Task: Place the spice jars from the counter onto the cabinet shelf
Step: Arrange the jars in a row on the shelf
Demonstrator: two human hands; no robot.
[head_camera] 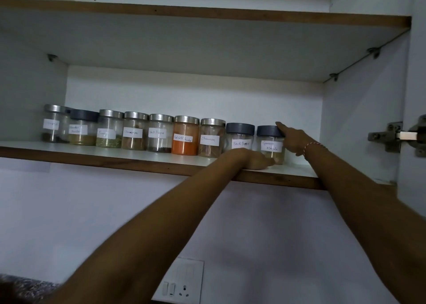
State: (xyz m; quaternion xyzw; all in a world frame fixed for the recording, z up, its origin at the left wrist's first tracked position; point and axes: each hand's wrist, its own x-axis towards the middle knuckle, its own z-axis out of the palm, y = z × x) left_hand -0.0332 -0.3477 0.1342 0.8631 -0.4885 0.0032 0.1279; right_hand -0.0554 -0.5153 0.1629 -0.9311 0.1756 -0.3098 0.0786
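**Nine labelled jars in a row on the cabinet shelf, both hands at the last one**

The Garam Masala jar [271,144] stands at the right end of the row on the cabinet shelf [143,159]; just left of it, nearly touching, is a grey-lidded Black Pepper jar [239,140], so that side is hemmed in, while to its right the shelf is bare up to the cabinet wall [359,119]. The right hand [292,140] lies against the jar's right side with a finger on the grey lid's edge — fingers extended, not wrapped around it; a red-and-white thread circles that wrist. The left hand [258,162] rests flat and loose on the shelf at the jar's foot, gripping nothing.

The Garam Masala jar holds a low layer of tan powder; further left, the red chilli jar [185,135] is nearly full of orange powder; the Cinnamon jar [211,138] between it and Black Pepper shows brown pieces; the remaining jars leftward hold low fills.

A door hinge [396,138] sits far right of the jar; below the shelf, a pale wall carries a switch-and-socket plate [182,283] — a speckled bench [25,288] edge shows lower left.
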